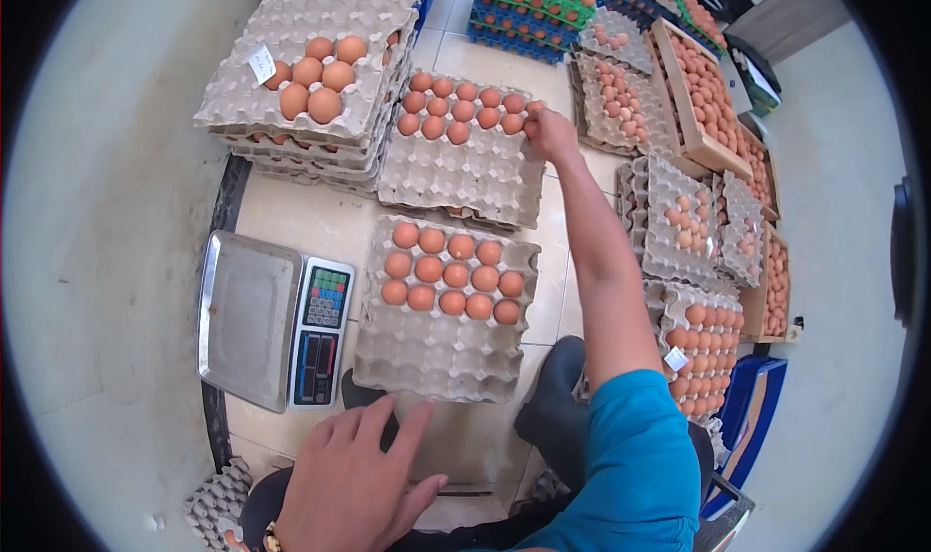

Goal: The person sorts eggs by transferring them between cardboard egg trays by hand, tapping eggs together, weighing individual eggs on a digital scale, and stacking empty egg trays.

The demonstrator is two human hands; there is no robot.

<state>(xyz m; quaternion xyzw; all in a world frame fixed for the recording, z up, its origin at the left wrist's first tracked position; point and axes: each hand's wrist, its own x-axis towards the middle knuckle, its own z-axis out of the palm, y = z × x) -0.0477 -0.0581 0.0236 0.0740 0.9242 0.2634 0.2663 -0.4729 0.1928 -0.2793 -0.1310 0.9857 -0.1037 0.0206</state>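
My right hand (551,135) reaches to the right edge of the far egg tray (456,179). Its fingers are closed on a brown egg (531,126), partly hidden by them, at the end of the filled rows. Brown eggs fill the back part of that tray, while its front cups are bare. Closer to me lies a second grey tray (436,353), also with brown eggs (456,275) in its back rows. My left hand (354,479) is open in front of this near tray, fingers spread and holding nothing.
On the left is a digital scale (320,334) with a metal pan (250,319). Behind it rises a tray stack (339,19) with several eggs on top. To the right stand more egg trays (669,252) and wooden crates of eggs (664,58). Green and blue trays (529,33) are at the back.
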